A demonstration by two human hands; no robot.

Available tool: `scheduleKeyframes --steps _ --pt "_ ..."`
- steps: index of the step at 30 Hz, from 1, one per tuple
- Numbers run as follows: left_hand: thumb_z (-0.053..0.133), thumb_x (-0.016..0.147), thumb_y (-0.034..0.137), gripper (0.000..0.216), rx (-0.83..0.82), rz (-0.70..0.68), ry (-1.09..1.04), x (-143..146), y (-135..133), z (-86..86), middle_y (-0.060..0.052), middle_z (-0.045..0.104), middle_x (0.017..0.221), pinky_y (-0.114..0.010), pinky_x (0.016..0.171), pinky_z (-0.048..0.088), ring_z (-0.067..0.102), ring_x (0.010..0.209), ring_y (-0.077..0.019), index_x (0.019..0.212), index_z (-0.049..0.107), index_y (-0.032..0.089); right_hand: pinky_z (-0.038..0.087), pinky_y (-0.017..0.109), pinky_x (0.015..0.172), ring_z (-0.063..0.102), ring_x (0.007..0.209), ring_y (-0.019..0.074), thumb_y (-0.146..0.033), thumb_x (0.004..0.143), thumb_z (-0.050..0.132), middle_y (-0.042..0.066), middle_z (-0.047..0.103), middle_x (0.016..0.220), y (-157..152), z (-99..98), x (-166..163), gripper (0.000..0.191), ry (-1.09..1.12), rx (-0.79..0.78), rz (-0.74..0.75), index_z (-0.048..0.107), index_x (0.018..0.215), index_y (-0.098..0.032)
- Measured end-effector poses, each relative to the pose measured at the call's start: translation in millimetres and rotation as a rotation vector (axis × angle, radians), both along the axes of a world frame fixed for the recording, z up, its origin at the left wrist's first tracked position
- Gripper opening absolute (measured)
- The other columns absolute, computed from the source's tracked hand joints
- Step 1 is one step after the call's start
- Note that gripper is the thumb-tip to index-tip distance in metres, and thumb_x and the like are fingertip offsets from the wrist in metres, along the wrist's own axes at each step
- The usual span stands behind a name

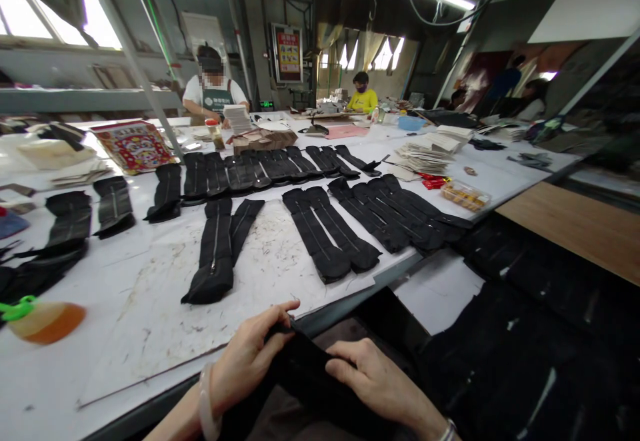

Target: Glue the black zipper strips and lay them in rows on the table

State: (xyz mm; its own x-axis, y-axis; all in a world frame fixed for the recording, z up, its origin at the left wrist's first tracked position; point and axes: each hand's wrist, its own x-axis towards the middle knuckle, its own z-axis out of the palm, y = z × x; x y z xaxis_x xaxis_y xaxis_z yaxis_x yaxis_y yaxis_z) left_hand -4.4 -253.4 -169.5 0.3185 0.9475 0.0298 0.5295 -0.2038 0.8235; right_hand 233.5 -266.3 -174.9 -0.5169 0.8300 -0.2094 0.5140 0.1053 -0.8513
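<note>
Low in the view, in front of my body, my left hand (253,348) grips the edge of a black fabric piece (307,368) between thumb and fingers, its index finger pointing out past the edge. My right hand (373,374) is closed on the same piece a little further right. Part of the cloth hangs below the hands and merges with dark clothing. On the table ahead lies a black tube-like piece with a zip (215,241). Two similar zipped pieces (325,234) lie side by side to its right, and several more overlap in a group (395,211).
A long row of black zipped pieces (255,171) crosses the white table (135,281). An orange-filled bottle (47,322) lies at left. A plastic food box (465,196) and paper stacks (425,154) stand right. Dark fabric (530,354) fills the lower right. People work behind.
</note>
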Motion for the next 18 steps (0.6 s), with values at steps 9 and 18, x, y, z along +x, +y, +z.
scheduleKeyframes --steps 9,18 --pt "0.045 0.088 0.021 0.008 -0.061 -0.039 -0.020 -1.3 -5.8 6.7 -0.013 0.062 0.133 -0.037 0.095 0.048 0.061 0.119 -0.0239 0.082 0.050 0.022 0.024 0.023 0.050 0.032 0.056 0.0100 -0.048 0.090 0.052 -0.004 0.039 0.058 6.5 -24.8 -23.0 0.044 0.328 -0.198 -0.074 0.058 0.061 -0.015" --pt "0.049 0.088 0.021 0.008 -0.118 -0.051 -0.036 -5.2 -0.7 -0.4 -0.011 0.066 0.127 -0.037 0.101 0.044 0.055 0.126 -0.0243 0.085 0.056 0.022 0.026 0.022 0.049 0.039 0.054 0.0099 -0.019 0.077 0.060 -0.004 0.052 0.056 5.0 -33.4 -21.6 0.015 0.305 -0.299 -0.132 0.072 0.069 -0.015"
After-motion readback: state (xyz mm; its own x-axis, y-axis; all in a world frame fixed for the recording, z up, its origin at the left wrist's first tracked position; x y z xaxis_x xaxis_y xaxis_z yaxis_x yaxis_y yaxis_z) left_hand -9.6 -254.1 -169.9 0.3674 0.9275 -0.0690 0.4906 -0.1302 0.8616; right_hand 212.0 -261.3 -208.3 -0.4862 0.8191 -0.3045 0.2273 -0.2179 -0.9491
